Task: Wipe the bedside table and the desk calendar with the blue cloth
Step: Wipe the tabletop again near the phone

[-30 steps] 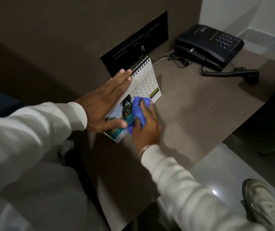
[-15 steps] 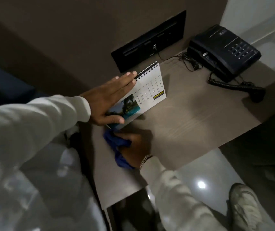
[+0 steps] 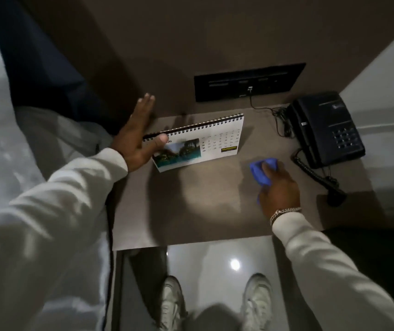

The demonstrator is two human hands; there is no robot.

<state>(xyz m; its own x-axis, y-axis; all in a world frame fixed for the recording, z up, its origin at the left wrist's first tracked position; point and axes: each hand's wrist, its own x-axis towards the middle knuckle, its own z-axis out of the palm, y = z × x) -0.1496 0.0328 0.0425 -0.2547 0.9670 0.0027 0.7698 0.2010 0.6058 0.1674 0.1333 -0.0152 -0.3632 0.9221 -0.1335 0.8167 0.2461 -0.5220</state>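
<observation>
Shoes: two pale shoes stand on the glossy floor at the bottom centre of the frame, just below the front edge of the table.
Table: a brown top fills the middle of the frame, with its back edge against a brown wall.
Right hand: at centre right, it is closed on the blue cloth and presses it down on the table; a metal bracelet sits at the wrist, next to a white sleeve.
Blue cloth: it is bunched under the right hand's fingers and touches the table, between the calendar and the telephone.
Left hand: at centre left, the fingers are spread and flat; the thumb lies on the left end of the calendar.
Desk calendar: it stands on the table left of centre, with the spiral binding on top and the picture page facing the camera.
Telephone: dark, at the upper right of the table, well apart from the calendar; its coiled cord runs toward the front.
Wall panel: a black panel on the wall, above the table.
</observation>
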